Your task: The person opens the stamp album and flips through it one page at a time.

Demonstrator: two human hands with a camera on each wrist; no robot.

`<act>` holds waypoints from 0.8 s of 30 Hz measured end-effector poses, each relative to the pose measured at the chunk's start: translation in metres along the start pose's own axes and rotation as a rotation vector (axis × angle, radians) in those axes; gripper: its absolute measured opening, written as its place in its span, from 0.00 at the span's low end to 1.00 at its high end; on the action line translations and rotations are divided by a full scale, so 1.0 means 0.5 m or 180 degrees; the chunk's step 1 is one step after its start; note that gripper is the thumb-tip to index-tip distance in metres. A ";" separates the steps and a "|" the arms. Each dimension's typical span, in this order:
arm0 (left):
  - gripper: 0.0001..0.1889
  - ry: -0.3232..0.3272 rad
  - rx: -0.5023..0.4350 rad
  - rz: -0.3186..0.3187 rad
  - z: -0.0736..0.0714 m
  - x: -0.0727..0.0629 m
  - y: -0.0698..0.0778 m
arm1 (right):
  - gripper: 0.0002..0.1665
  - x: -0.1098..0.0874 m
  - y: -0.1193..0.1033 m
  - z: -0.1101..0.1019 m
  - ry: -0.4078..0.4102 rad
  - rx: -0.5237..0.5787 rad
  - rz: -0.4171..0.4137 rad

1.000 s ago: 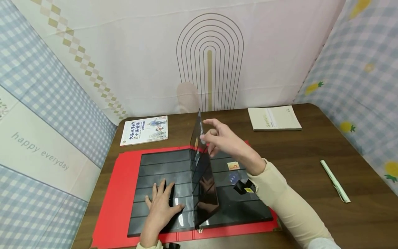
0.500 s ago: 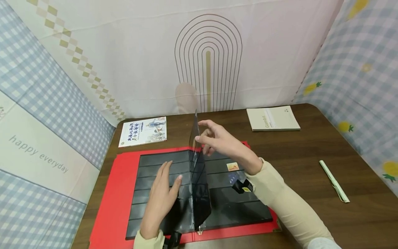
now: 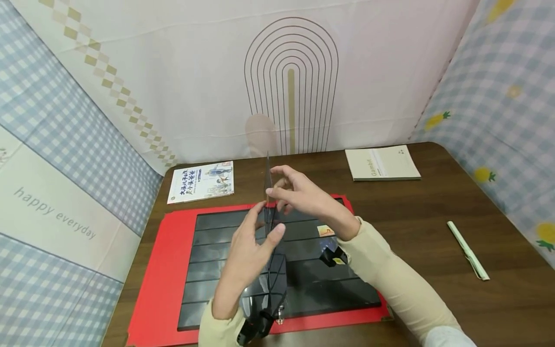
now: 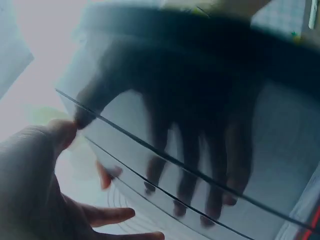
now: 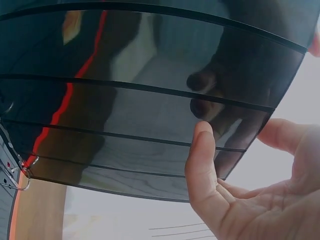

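A stamp album with a red cover [image 3: 160, 270] lies spread on the table, its black pages crossed by pocket strips. One black page [image 3: 268, 180] stands nearly upright at the middle, seen almost edge-on from the head. My right hand [image 3: 303, 195] pinches this page near its far upper edge; in the right wrist view a finger lies against its glossy face. My left hand [image 3: 247, 255] hovers on the page's left side, fingers extended and thumb spread. In the left wrist view its thumb tip meets the page's edge. Two small stamps [image 3: 325, 231] sit in the right-hand page.
A picture-covered booklet [image 3: 201, 182] lies at the back left, and a pale notebook [image 3: 382, 164] at the back right. A light green folded fan-like stick [image 3: 468, 250] rests on the right. Metal binder rings [image 5: 22, 175] hold the album pages.
My left hand has lifted off the left page and moved right and up to the standing page. The standing page has swung slightly left, with my right hand following it.
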State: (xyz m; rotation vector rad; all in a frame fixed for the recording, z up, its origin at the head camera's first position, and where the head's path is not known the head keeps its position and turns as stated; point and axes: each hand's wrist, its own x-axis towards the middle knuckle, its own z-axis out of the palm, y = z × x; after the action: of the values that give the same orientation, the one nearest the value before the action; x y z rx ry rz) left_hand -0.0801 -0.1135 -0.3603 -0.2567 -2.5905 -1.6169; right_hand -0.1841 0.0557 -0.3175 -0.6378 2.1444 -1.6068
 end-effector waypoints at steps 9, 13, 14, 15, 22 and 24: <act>0.27 0.0059 -0.0532 0.0081 -0.002 -0.004 0.020 | 0.36 -0.004 -0.002 -0.002 -0.0072 -0.0026 -0.0054; 0.23 0.0214 -0.0524 0.0128 -0.009 -0.005 0.023 | 0.36 -0.007 -0.001 -0.006 -0.0085 -0.0057 -0.0093; 0.23 0.0225 -0.0555 0.0117 -0.010 -0.006 0.024 | 0.36 -0.008 0.000 -0.007 -0.0084 -0.0062 -0.0102; 0.22 0.0230 -0.0585 0.0114 -0.012 -0.006 0.025 | 0.36 -0.008 0.001 -0.008 -0.0077 -0.0071 -0.0103; 0.21 0.0364 -0.0568 0.0088 -0.029 -0.018 0.018 | 0.33 -0.016 0.023 -0.021 0.0032 -0.0059 0.0007; 0.20 0.0428 -0.0516 0.0081 -0.037 -0.023 0.013 | 0.33 -0.020 0.032 -0.026 0.0070 -0.0056 0.0044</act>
State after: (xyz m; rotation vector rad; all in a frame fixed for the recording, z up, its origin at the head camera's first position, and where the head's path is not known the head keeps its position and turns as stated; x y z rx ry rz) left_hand -0.0682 -0.1285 -0.3479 -0.1828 -2.3530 -1.7722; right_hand -0.1853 0.0754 -0.3291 -0.6120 2.1761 -1.5966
